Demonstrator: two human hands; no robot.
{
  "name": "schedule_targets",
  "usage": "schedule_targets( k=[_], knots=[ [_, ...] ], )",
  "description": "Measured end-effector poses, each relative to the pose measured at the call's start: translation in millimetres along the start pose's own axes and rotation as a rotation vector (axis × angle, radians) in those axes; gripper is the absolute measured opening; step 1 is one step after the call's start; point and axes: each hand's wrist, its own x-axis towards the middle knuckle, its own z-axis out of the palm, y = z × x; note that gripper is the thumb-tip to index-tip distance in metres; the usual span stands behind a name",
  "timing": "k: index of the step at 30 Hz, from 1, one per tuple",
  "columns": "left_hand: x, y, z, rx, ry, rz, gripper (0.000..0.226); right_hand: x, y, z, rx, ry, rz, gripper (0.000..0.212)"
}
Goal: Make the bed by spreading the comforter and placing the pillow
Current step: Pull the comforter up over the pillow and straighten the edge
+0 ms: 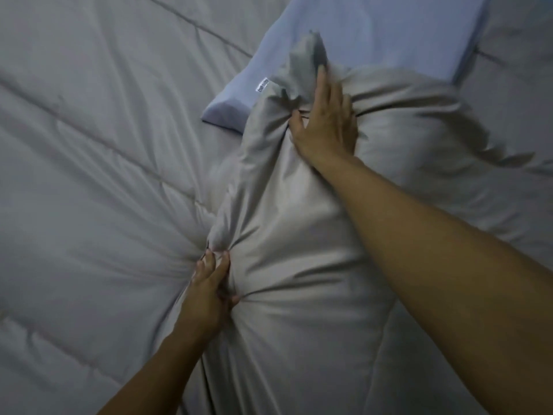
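right grip [326, 127] has a fistful of comforter [284, 220] just short of the pillow [389, 40], left grip [209, 283] pinches a fold farther from it, so i'd pull them apart evenly to flatten it

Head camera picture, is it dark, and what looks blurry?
Head view: dim, flat light, everything greyish; soft shadows in the comforter folds; the raised fabric corner by the right hand is motion-blurred; the pillow label is too fuzzy to read.
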Motion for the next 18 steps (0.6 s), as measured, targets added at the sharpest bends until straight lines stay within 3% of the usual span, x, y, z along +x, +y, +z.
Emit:
schedule_targets(
  k=[7, 10, 13, 16, 18],
  knots=[
    [10.7, -6.8, -6.6, 0.056, -0.077, 0.018, 0.098, -37.6, 4.5, -6.7, 0.14, 0.069, -0.008, 0.042],
    [5.9, 3.8, -20.2, 0.074, -0.12, 0.045, 0.09, -66.0, 11.2, -24.9, 0.124, 0.048, 0.0, 0.04],
    [-16.0, 17.1, -34.8, 0.115, -0.043, 0.017, 0.081, -104.8, 23.1, -44.5, 0.115, -0.028, 0.022, 0.042],
    [-65.6, 21.0, -34.8, -0.084, 0.102, -0.07, 0.081, -162.2, 37.8, -65.3, 0.196, -0.034, -0.033, 0.046],
    [-110.4, 18.1, -29.8, -0.142, 0.087, -0.102, 0.078, -207.7, 43.9, -80.7, 0.277, -0.008, -0.063, 0.051]
  ],
)
